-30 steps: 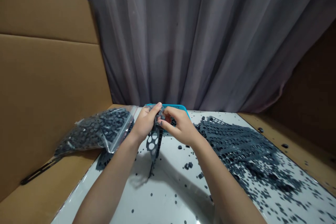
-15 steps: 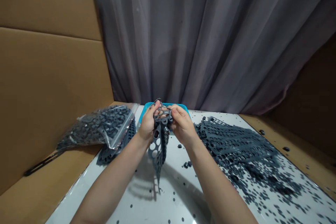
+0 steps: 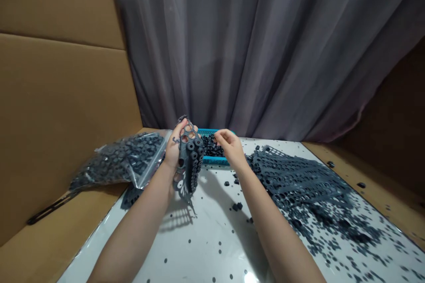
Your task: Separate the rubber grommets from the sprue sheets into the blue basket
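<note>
My left hand is closed around a dark grey perforated sheet, which looks like rubber or foam. Its upper end is bare round holes, while ring-shaped pieces still sit in rows lower down; the sheet hangs folded above the table. My right hand is in a pinch over the right side of a blue basket. Whatever lies between those fingertips is too small or hidden to make out. Inside the basket are many small dark pieces.
A clear zip bag full of dark ring pieces lies at the left, partly over another sheet. More perforated sheets are stacked at the right, with small dark discs scattered around. Cardboard walls and a grey curtain enclose the white table.
My hands have come apart. The left one has shifted left with the sheet, and the right one has let go of it and moved slightly right, uncovering the basket's contents.
</note>
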A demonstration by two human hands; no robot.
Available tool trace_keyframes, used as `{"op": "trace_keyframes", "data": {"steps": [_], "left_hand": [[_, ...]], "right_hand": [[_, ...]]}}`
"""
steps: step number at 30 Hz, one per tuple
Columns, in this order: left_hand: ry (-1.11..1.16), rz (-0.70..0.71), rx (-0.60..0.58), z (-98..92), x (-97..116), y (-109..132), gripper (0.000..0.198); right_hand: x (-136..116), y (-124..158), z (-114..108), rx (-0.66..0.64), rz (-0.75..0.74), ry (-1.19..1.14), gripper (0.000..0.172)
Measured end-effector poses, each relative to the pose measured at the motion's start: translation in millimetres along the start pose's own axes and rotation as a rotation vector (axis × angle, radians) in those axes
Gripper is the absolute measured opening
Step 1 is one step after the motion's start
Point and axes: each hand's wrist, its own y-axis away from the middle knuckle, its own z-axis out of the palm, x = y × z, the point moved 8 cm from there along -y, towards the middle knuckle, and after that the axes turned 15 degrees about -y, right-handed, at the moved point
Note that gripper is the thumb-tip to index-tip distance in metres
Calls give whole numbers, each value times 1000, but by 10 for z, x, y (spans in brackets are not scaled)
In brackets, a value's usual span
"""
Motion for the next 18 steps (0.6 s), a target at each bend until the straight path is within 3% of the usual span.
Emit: {"op": "trace_keyframes", "data": {"steps": [1, 2, 4, 6, 8, 10, 13, 15, 18], "left_hand": [[-19, -10, -11, 15, -13, 2, 42], [-45, -29, -19, 28, -36, 5, 40], [-116, -80, -30, 43, -100, 13, 36], [-211, -92, -30, 34, -135, 17, 33], [-346, -39, -8, -2, -110, 16, 32], [-526, 58, 34, -49, -37, 22, 32], [-796, 192, 85, -77, 76, 56, 27], [-917, 262, 81, -51, 130, 86, 23], [-1033, 317, 10, 29, 154, 124, 20]], "right_hand": [[147, -24, -99, 7, 19, 247, 23], [283, -38, -187, 8, 35, 331, 21], [474, -43, -311, 1, 54, 441, 20], [497, -28, -354, -4, 60, 485, 27], [292, -8, -294, -17, 7, 505, 27], [-128, 39, -118, -76, -151, 458, 18], [-775, 221, 274, -302, -383, 395, 16], [-976, 340, 471, -401, -422, 548, 17], [-999, 411, 561, -416, -354, 669, 19]]}}
